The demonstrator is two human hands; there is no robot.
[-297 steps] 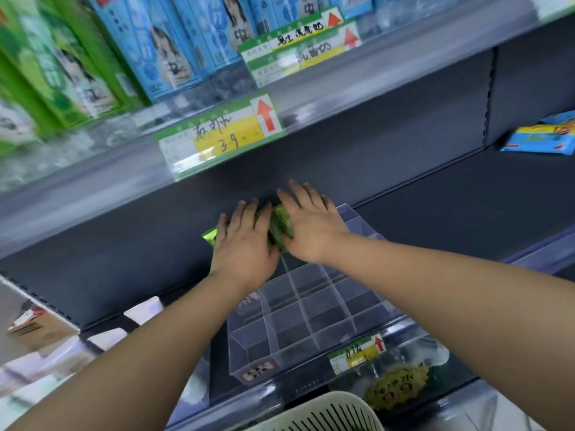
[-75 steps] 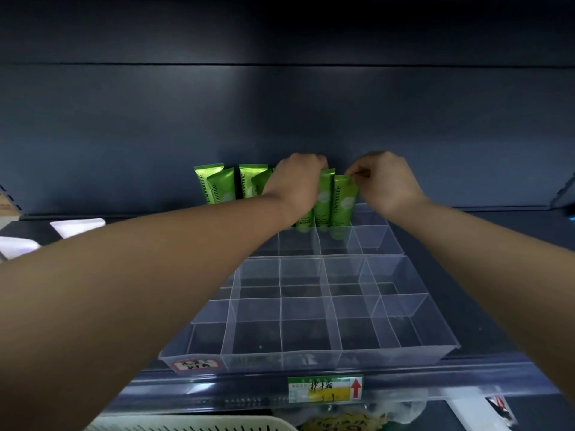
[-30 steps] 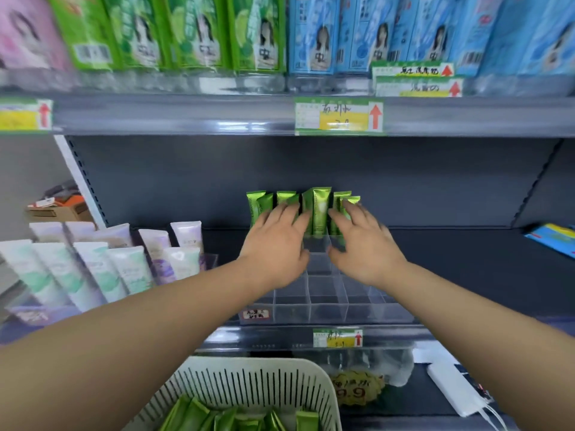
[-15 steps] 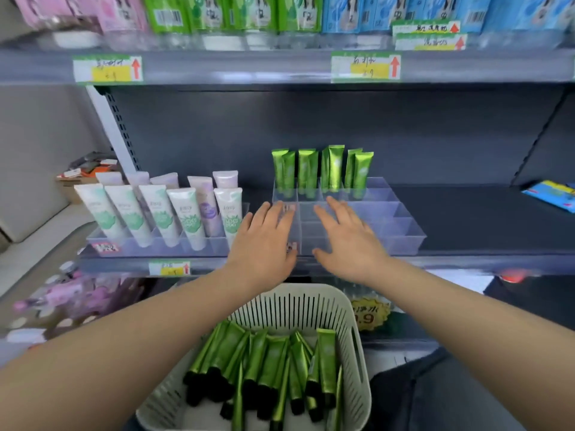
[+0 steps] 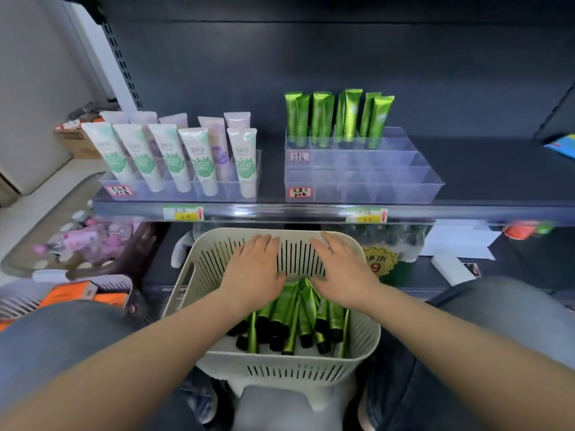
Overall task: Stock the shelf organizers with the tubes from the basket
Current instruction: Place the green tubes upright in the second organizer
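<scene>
Left hand and right hand are held flat, fingers straight, over the basket, hiding the upper ends of the green tubes; contact underneath cannot be told.

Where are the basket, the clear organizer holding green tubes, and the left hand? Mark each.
basket (image 5: 280, 371), head view, near slotted wall.
clear organizer (image 5: 404, 192), head view, front right wall.
left hand (image 5: 252, 275), head view, back of hand.

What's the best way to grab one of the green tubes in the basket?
Pinch a green tube across its middle, coming straight down from above. The tubes lie roughly flat in the basket, black caps toward you, long bodies facing up, and the walls likely block a sideways reach.
</scene>
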